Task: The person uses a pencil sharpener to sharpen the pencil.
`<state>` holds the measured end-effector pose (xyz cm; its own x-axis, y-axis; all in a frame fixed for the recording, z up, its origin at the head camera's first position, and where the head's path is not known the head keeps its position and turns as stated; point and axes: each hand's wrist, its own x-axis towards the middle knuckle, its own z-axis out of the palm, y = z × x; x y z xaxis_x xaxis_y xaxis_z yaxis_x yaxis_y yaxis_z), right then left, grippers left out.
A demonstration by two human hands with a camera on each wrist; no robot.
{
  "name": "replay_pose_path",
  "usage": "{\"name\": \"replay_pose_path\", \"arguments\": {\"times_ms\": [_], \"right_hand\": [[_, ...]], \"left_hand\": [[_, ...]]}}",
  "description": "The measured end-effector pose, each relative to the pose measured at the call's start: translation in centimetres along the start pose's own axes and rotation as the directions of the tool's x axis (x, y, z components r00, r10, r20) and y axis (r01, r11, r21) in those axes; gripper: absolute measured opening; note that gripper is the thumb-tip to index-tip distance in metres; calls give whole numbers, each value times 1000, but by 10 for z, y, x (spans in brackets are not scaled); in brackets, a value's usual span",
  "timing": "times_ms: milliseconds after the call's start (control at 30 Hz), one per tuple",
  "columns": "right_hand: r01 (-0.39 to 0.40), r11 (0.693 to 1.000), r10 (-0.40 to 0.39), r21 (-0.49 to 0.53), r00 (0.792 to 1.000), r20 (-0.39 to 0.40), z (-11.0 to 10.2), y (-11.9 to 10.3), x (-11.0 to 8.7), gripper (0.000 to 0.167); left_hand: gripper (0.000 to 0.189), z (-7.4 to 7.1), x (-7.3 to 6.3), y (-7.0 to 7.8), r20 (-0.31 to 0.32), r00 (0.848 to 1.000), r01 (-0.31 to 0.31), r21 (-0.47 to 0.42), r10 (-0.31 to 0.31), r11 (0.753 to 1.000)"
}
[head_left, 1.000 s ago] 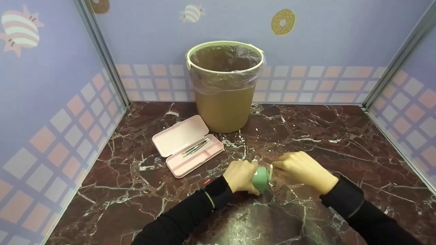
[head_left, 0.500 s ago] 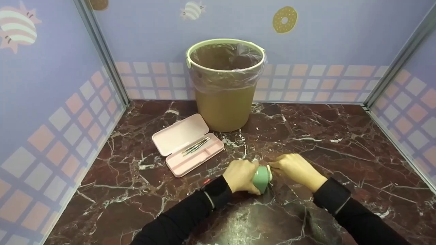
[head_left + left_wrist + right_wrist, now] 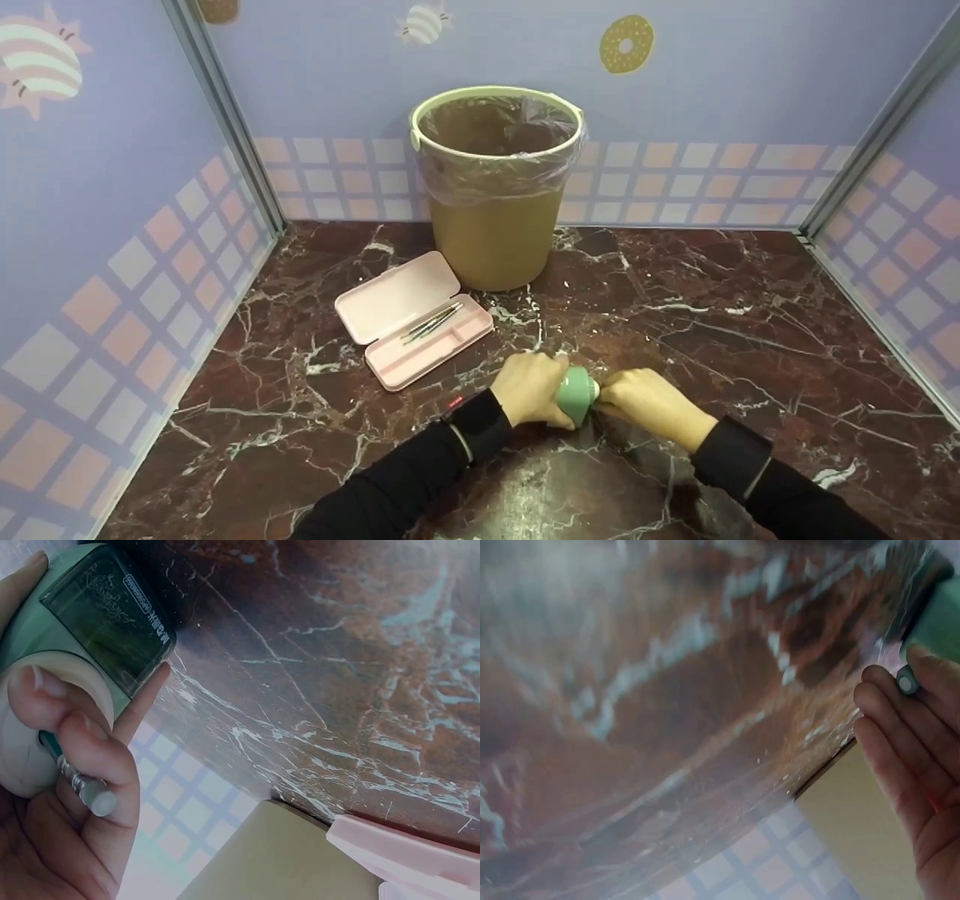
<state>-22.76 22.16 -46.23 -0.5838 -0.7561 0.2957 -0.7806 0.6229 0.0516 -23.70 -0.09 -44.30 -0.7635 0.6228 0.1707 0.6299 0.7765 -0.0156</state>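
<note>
My left hand (image 3: 527,388) grips a green pencil sharpener (image 3: 576,396) on the tabletop. In the left wrist view its dark see-through shavings drawer (image 3: 112,619) shows, and a pencil (image 3: 94,795) with a white eraser end sticks out of the round cream front between the left fingers. On the sharpener's other side, my right hand (image 3: 651,399) pinches the crank, whose small grey-green knob (image 3: 907,682) shows between thumb and fingers in the right wrist view. In the head view the right fingers mostly hide the crank.
An open pink pencil case (image 3: 420,360) lies left of the hands, with several pencils (image 3: 435,322) in it. Behind stands a tan bin (image 3: 495,240) with a clear plastic liner. Patterned walls (image 3: 712,75) enclose the dark marbled tabletop (image 3: 750,300).
My right hand has swung from the sharpener's far upper side down towards my body, turning the crank. The left hand and the sharpener stay in place.
</note>
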Motion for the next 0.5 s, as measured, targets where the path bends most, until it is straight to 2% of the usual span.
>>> {"name": "replay_pose_path", "arguments": {"times_ms": [333, 500], "right_hand": [[70, 998, -70, -4, 997, -20, -7, -15, -10, 20], [122, 992, -123, -14, 989, -81, -16, -21, -10, 22]], "left_hand": [[66, 0, 0, 2, 27, 999, 44, -11, -44, 999], [66, -2, 0, 1, 42, 998, 49, -18, -48, 999]]}}
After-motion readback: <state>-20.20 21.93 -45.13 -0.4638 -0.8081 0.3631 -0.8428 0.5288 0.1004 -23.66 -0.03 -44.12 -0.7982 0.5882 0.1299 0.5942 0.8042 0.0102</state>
